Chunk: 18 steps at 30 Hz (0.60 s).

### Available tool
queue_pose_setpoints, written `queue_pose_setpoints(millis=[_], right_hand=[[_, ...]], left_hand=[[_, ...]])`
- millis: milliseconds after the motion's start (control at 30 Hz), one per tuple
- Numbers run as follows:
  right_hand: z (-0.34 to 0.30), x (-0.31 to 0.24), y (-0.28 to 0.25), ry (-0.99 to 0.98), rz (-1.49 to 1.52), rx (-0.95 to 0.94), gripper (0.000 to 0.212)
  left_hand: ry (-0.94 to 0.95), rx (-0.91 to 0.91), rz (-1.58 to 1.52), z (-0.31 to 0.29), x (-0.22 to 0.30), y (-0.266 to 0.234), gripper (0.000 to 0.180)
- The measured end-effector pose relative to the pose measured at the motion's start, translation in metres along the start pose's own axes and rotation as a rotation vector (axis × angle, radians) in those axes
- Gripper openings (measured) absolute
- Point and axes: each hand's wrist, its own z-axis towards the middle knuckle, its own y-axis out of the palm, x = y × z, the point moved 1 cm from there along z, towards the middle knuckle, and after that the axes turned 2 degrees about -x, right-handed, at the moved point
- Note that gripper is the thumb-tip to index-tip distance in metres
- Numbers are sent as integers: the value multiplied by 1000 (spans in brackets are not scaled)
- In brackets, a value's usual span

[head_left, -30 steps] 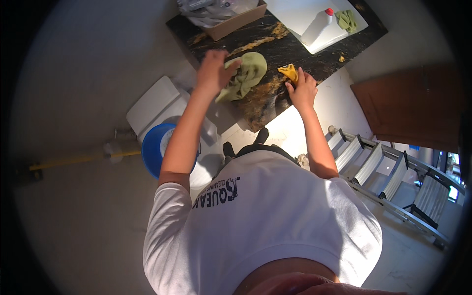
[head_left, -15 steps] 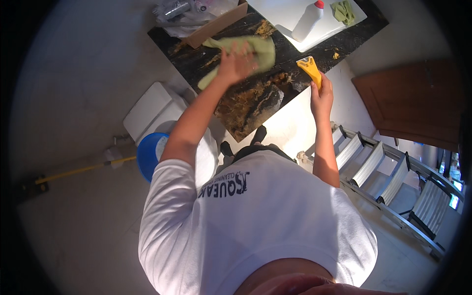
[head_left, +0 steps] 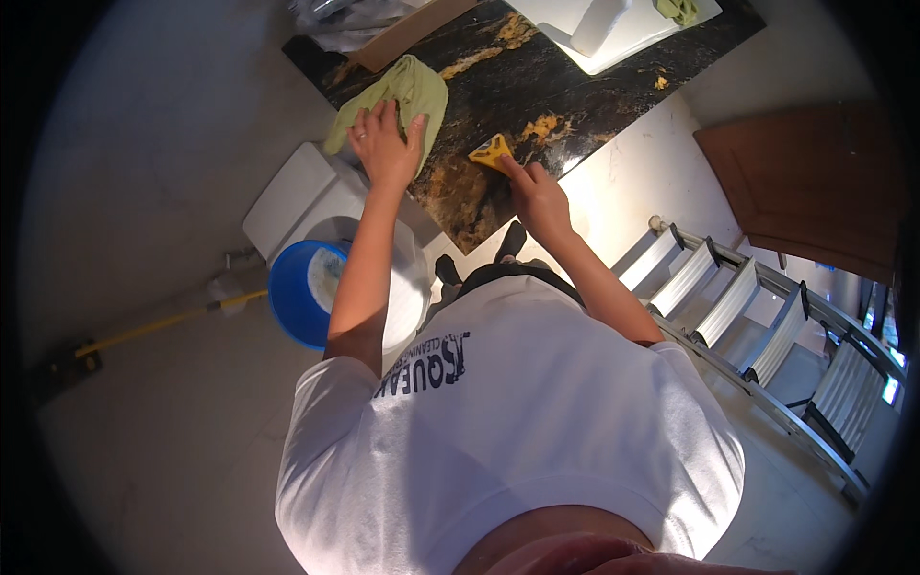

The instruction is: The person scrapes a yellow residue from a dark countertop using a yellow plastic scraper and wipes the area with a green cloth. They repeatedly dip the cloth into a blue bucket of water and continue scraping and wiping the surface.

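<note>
Near the left edge of a dark, gold-veined stone countertop [head_left: 575, 110], my left hand [head_left: 386, 153] rests on a light green cloth [head_left: 418, 88]. Its fingers are spread over the fabric, and part of the cloth hangs past the counter's edge. My right hand [head_left: 543, 203] is closed round the handle of a yellow scraper [head_left: 491, 151]. The scraper's head is over the near corner of the counter, to the right of the cloth; whether its blade touches the stone I cannot tell.
On the counter stand a cardboard box [head_left: 407, 36] of plastic-wrapped things and a white sink [head_left: 596, 65] with a white bottle [head_left: 601, 24] and a green cloth [head_left: 678, 10]. Below left, a blue bucket [head_left: 292, 297] sits by a white toilet [head_left: 297, 196]. An aluminium ladder [head_left: 736, 305] is at right.
My left hand has moved left with the cloth, off the middle of the counter. The scraper, held in my right hand, has come left and down onto the counter's near corner.
</note>
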Motion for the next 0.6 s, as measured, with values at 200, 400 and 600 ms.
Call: queue_pose_setpoints(millis=[200, 400, 600], right_hand=[[18, -5, 10, -57, -33, -88, 34], [36, -9, 21, -117, -67, -18, 33], [44, -15, 22, -107, -84, -66, 32]], left_hand=[[265, -65, -166, 13, 0, 6, 39], [166, 40, -173, 8, -7, 25, 40], [270, 156, -138, -1, -4, 15, 22]])
